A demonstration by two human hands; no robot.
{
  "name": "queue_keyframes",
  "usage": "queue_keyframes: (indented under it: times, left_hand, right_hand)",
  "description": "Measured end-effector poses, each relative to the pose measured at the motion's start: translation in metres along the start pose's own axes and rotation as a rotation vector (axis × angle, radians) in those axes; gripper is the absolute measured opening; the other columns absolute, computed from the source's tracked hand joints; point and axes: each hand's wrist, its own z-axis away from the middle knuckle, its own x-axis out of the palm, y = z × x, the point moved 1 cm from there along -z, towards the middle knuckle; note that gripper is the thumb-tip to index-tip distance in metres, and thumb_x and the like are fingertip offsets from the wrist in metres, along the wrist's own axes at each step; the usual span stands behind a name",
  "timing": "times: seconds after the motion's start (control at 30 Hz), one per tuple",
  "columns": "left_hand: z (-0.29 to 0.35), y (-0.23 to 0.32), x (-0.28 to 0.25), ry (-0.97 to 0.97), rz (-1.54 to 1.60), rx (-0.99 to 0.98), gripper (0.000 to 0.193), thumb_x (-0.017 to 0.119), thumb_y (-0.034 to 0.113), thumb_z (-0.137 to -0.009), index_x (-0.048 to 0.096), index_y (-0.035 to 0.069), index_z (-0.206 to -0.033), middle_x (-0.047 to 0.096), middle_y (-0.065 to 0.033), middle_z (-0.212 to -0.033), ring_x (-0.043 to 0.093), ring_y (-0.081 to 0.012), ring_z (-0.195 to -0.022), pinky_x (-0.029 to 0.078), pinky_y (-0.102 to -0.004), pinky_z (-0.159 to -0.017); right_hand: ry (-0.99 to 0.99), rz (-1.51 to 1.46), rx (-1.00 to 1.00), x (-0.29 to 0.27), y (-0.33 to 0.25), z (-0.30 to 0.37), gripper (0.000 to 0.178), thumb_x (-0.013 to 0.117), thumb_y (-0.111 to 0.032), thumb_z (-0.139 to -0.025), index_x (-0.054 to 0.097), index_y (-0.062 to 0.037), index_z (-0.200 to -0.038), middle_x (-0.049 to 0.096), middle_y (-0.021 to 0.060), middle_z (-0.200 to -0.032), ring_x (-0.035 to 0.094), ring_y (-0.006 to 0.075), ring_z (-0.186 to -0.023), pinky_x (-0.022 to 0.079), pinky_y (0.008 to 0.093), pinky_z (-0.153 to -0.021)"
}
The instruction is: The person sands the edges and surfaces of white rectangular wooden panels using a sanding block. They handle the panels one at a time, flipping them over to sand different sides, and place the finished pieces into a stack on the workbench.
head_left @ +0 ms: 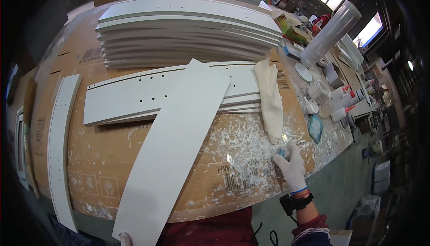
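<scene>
A long white panel (174, 152) slants across the table, its far end resting over a low stack of drilled white boards (121, 94). At the bottom edge my left hand (126, 239), in a pale glove, grips the panel's near end; only a thumb or finger shows on top. My right hand (292, 167), in a white knitted glove, is closed around a small tool (281, 152) with a blue part and what looks like a thin shiny blade. Just beyond it lies a cream cloth (269, 100), draped over the right end of the low stack.
A tall stack of white boards (188, 33) stands at the back. One narrow board (64, 152) lies at left. White flakes cover the cardboard (246, 134). On the right are a plastic film roll (331, 33), red-tipped bottles (342, 113), tubs and a blue pouch (315, 128).
</scene>
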Motion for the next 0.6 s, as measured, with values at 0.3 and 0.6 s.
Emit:
queue_keyframes:
  times: [0.3, 0.6]
  left_hand:
    - [0.002, 0.002, 0.008, 0.01, -0.037, 0.012, 0.055, 0.056, 0.03, -0.096, 0.04, 0.002, -0.14, 0.046, -0.0165, -0.14, 0.047, -0.0314, -0.126, 0.038, -0.0497, -0.107]
    - [0.005, 0.002, 0.011, 0.083, -0.086, 0.009, 0.056, 0.056, 0.032, -0.096, 0.039, 0.003, -0.141, 0.046, -0.0164, -0.141, 0.046, -0.0315, -0.128, 0.036, -0.0497, -0.109]
  right_hand:
    - [-0.335, -1.005, 0.053, -0.001, 0.004, -0.009, 0.046, 0.064, -0.011, -0.085, 0.048, 0.0004, -0.127, 0.061, 0.0056, -0.096, 0.058, 0.0142, -0.086, 0.047, 0.0289, -0.078]
    - [-0.565, -1.337, -0.07, 0.012, -0.035, -0.032, 0.054, 0.065, -0.014, -0.085, 0.04, -0.0003, -0.131, 0.061, 0.0113, -0.094, 0.057, 0.0191, -0.081, 0.045, 0.0298, -0.072]
